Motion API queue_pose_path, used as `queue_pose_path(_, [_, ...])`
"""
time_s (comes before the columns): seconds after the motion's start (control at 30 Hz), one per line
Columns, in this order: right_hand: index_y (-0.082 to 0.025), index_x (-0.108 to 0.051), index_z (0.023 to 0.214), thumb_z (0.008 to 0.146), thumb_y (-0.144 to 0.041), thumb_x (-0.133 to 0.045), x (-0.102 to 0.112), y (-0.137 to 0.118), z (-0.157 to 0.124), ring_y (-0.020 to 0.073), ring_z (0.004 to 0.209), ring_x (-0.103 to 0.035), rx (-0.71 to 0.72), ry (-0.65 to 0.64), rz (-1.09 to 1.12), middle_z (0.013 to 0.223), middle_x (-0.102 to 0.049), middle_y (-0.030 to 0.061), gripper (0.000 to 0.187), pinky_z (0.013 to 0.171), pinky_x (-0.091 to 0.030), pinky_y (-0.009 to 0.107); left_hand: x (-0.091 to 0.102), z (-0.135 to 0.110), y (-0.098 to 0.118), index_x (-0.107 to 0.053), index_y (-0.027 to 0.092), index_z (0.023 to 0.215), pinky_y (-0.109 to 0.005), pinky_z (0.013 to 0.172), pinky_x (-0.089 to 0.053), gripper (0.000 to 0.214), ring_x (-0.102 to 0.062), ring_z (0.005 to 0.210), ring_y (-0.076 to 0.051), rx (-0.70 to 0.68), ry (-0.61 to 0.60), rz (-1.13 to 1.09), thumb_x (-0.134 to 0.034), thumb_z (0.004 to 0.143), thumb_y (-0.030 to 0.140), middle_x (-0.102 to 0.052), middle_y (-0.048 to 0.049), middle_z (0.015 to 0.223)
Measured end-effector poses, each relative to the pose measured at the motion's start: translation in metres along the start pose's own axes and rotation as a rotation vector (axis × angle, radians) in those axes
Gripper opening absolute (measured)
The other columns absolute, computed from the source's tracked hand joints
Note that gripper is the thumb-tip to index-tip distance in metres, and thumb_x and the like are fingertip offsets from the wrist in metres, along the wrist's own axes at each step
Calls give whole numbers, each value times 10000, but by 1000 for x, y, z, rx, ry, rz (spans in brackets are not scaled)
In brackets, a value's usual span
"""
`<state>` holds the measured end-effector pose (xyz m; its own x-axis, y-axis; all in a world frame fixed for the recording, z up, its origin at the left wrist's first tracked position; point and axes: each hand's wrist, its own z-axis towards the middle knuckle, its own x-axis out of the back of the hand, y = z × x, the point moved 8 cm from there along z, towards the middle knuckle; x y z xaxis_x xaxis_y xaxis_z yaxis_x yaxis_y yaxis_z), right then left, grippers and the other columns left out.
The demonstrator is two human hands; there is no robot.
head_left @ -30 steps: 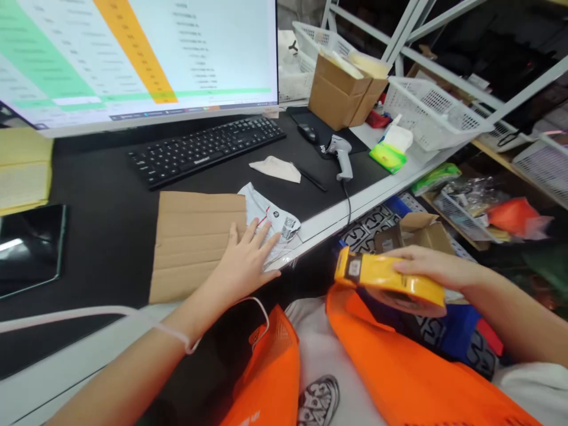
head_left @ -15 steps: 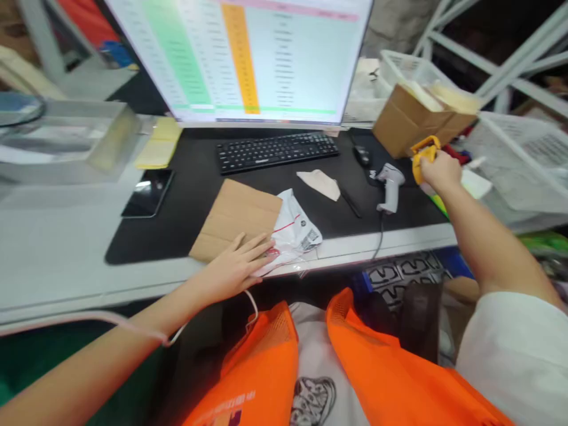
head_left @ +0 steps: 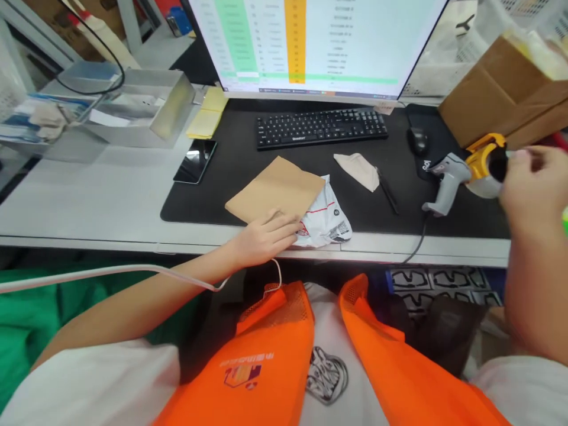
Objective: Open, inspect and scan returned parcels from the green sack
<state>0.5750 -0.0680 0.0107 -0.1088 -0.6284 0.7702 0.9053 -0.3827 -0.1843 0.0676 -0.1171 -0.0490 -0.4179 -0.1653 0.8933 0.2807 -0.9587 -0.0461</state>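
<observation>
My left hand (head_left: 270, 238) lies with its fingers stretched out over the lower edge of a flat piece of brown cardboard (head_left: 279, 186). Under the cardboard's right side a white plastic mailing bag (head_left: 329, 216) sticks out, printed with a red line and a code. At the right, my right hand (head_left: 535, 180) has its fingers curled at a yellow tape dispenser (head_left: 483, 160) with a roll of tape on it. Part of the grip is hidden by the hand. A grey barcode scanner (head_left: 448, 184) lies just left of the dispenser.
A monitor (head_left: 323, 47) stands behind a black keyboard (head_left: 322, 127). Near them are a mouse (head_left: 418, 141), a pen (head_left: 388, 190), a scrap of paper (head_left: 358, 170) and a phone (head_left: 195, 161). A cardboard box (head_left: 492, 89) is at back right; a grey tray (head_left: 166, 112) at left.
The view has turned to the right and down. My right hand has come closer with the tape dispenser, which is now beside the scanner. My left hand stays on the cardboard.
</observation>
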Motion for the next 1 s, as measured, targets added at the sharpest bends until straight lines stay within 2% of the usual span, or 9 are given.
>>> queue_pose_path(0.03, [-125, -779, 1160, 1036, -339, -557, 15, -26, -30, 253, 1023, -717, 62, -90, 178, 1066, -756, 232, 333, 807, -478, 398, 2, 3, 0, -709, 182, 1036, -471, 1257, -349, 200, -588, 1389, -220, -8, 30, -1, -516, 1023, 134, -730, -94, 1329])
queue_pose_path(0.17, [-222, -769, 972, 982, -370, -599, 32, -151, -189, 251, 940, -713, 351, -817, 630, 1001, -763, 91, 226, 847, -550, 394, 7, 17, 0, -715, 198, 1008, -469, 1264, -343, 176, -598, 1380, -222, -17, 104, -16, -554, 993, 126, -742, -72, 1311])
queue_pose_path(0.2, [-219, -763, 988, 974, -378, -610, 33, -170, -219, 264, 949, -707, 379, -887, 640, 1007, -756, 91, 222, 863, -555, 412, 8, 19, 2, -718, 200, 999, -466, 1271, -332, 167, -599, 1378, -222, -18, 125, -29, -570, 983, 124, -751, -69, 1293])
queue_pose_path(0.27, [-198, -744, 1095, 958, -377, -635, 30, -194, -257, 296, 1038, -682, 382, -905, 649, 1081, -738, 113, 250, 943, -543, 458, 13, 23, 7, -723, 195, 989, -460, 1282, -310, 144, -599, 1378, -227, -30, 166, -44, -601, 966, 121, -762, -75, 1266])
queue_pose_path(0.37, [-184, -721, 1147, 942, -347, -663, 17, -205, -273, 308, 1132, -633, 304, -800, 707, 1147, -717, 129, 269, 1021, -502, 486, 16, 26, 15, -721, 188, 997, -471, 1280, -310, 144, -601, 1376, -241, -47, 194, -1, -604, 963, 112, -766, -75, 1255])
queue_pose_path(0.5, [-214, -697, 884, 928, -277, -652, 0, -212, -272, 264, 991, -640, 181, -698, 838, 967, -723, 78, 89, 941, -490, 445, 17, 30, 21, -712, 172, 1024, -497, 1261, -337, 179, -583, 1394, -261, -49, 205, 48, -563, 974, 85, -762, -91, 1260])
queue_pose_path(0.63, [-229, -604, 741, 906, -270, -621, -6, -213, -276, 249, 893, -616, 103, -634, 866, 844, -683, 49, 171, 834, -449, 411, 22, 33, 28, -700, 143, 1003, -493, 1272, -319, 147, -608, 1365, -271, -73, 232, 100, -570, 975, 82, -773, -96, 1225])
queue_pose_path(0.9, [-234, -561, 778, 951, -324, -538, 6, -212, -300, 225, 852, -603, 110, -588, 903, 824, -646, 36, 197, 868, -436, 404, 26, 30, 44, -705, 153, 1002, -529, 1303, -257, 168, -600, 1375, -258, -141, 220, 108, -539, 1027, 138, -770, -86, 1235])
queue_pose_path(1.0, [-245, -554, 799, 982, -361, -512, 24, -208, -307, 229, 808, -599, 75, -573, 931, 803, -633, 39, 220, 794, -465, 388, 34, 24, 44, -698, 141, 1009, -509, 1290, -293, 175, -617, 1356, -253, -139, 223, 76, -524, 1031, 136, -769, -100, 1233])
